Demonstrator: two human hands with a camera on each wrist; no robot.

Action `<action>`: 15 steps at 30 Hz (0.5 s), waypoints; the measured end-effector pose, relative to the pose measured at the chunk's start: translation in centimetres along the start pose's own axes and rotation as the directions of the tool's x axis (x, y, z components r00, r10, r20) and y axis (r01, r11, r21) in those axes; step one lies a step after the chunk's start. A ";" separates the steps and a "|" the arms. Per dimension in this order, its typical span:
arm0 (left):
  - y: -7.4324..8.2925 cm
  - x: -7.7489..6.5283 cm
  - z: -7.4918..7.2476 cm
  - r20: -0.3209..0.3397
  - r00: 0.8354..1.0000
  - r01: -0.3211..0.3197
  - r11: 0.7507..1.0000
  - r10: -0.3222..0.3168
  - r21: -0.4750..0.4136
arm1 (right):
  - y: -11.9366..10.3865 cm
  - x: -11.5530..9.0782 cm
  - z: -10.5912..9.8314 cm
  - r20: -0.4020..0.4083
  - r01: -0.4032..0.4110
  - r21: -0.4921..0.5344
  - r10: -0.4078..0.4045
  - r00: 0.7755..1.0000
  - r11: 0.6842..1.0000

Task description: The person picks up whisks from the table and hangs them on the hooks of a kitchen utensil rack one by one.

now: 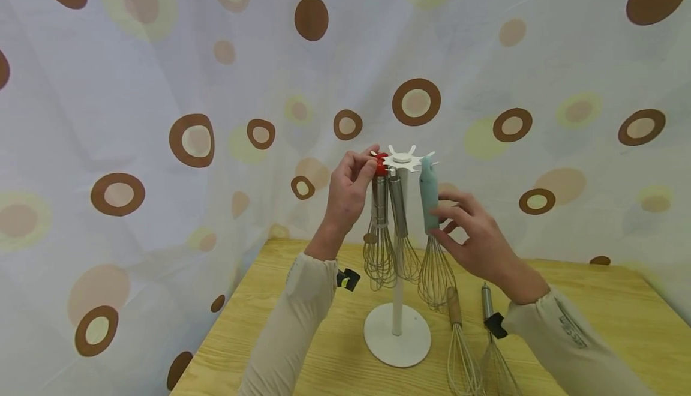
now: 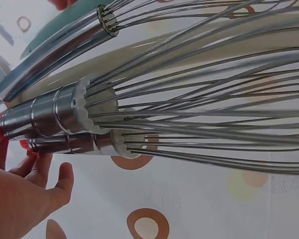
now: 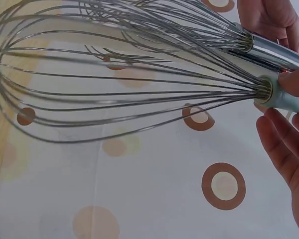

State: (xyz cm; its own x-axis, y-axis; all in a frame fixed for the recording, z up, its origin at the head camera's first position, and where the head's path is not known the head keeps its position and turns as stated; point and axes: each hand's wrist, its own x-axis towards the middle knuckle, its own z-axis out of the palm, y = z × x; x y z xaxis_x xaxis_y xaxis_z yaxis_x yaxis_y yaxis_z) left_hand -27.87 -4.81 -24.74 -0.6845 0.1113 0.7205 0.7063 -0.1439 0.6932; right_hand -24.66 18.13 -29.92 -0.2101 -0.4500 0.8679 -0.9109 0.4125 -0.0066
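Note:
My left hand (image 1: 348, 189) pinches the red top of a steel-handled whisk (image 1: 380, 198) at the left of a white hanging rack (image 1: 402, 161). In the left wrist view a second red-ended whisk (image 2: 65, 144) hangs just behind it, close to my fingers. A plain steel whisk (image 1: 398, 204) hangs beside these, nearer the rack's pole. On the right side, my right hand (image 1: 472, 231) holds the lower handle of a light blue whisk (image 1: 429, 195) between thumb and fingers. Its top overlaps the rack's arms, and its wire loops (image 3: 129, 94) hang downward.
The rack's round white base (image 1: 397, 348) stands on a wooden table (image 1: 302, 324). To its right lie a wooden-handled whisk (image 1: 456, 324) and a steel-handled whisk (image 1: 488, 306), under my right forearm. A white curtain (image 1: 345, 72) with brown and yellow circles hangs behind the table.

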 end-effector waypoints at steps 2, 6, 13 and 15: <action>0.0 0.1 -0.2 0.015 1.000 -0.001 1.000 0.001 -0.004 | 0.1 -0.6 0.1 -0.003 0.011 0.009 -0.011 1.000 1.000; 0.0 0.2 -0.7 0.039 0.999 0.012 1.000 -0.011 -0.024 | 0.8 -2.5 -0.1 0.065 -0.061 0.023 0.060 0.996 0.998; -0.1 0.5 -1.5 0.081 0.995 0.065 0.996 -0.059 -0.063 | 2.9 -8.0 -1.1 0.274 -0.454 -0.013 0.440 0.855 0.891; -0.2 0.6 -1.7 0.102 0.993 0.071 0.995 -0.064 -0.070 | 3.8 -9.8 -1.4 0.328 -0.566 -0.028 0.542 0.774 0.824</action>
State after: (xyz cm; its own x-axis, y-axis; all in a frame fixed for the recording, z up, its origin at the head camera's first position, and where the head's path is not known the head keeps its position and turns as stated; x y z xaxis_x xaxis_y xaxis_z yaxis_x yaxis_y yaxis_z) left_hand -28.69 -6.41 -24.46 -0.7060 0.2203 0.6731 0.6414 -0.2039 0.7396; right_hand -25.54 25.20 -37.76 -0.7727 -0.3842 0.5053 -0.6220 0.6168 -0.4823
